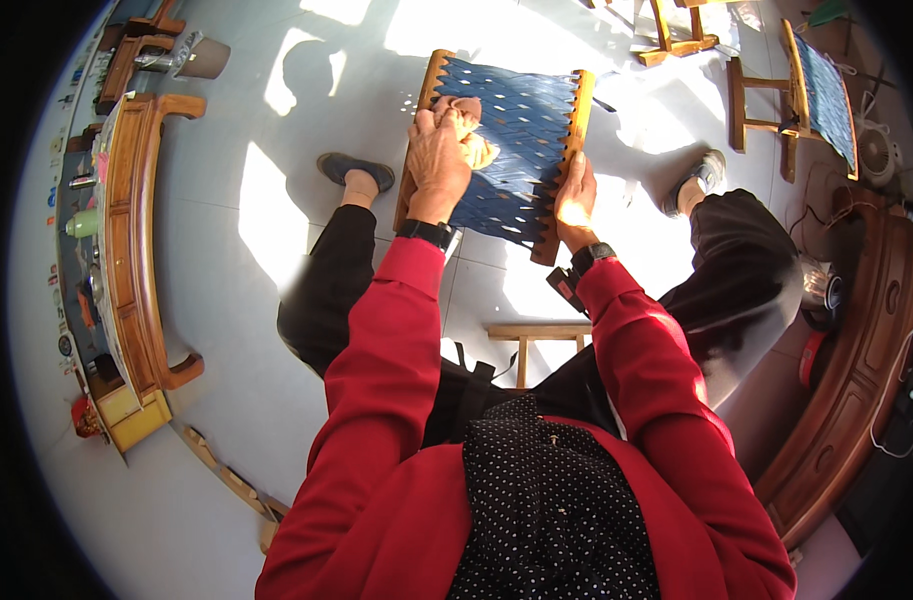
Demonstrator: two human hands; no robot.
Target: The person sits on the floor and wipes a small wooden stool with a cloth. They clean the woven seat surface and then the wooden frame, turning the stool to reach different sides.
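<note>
In front of me is a stool seat of woven blue straps (524, 142) stretched between two wooden side rails. My left hand (440, 154) grips a crumpled pinkish-tan cloth (467, 124) and presses it on the weave beside the left rail (432, 79). The right rail (578, 112) has a notched inner edge where the straps wrap over it. Around that rail's near end my right hand (578, 191) is closed, thumb lying along the wood. Both wrists wear black straps. The stool's legs are hidden beneath the seat.
A second blue woven folding stool (824, 105) and a white fan (876, 154) stand at right. Further back is a wooden stool frame (677, 37). A low wooden table with drawers (130, 225) runs along the left, near a waste bin (203, 58). A wooden cabinet (850, 390) flanks my right.
</note>
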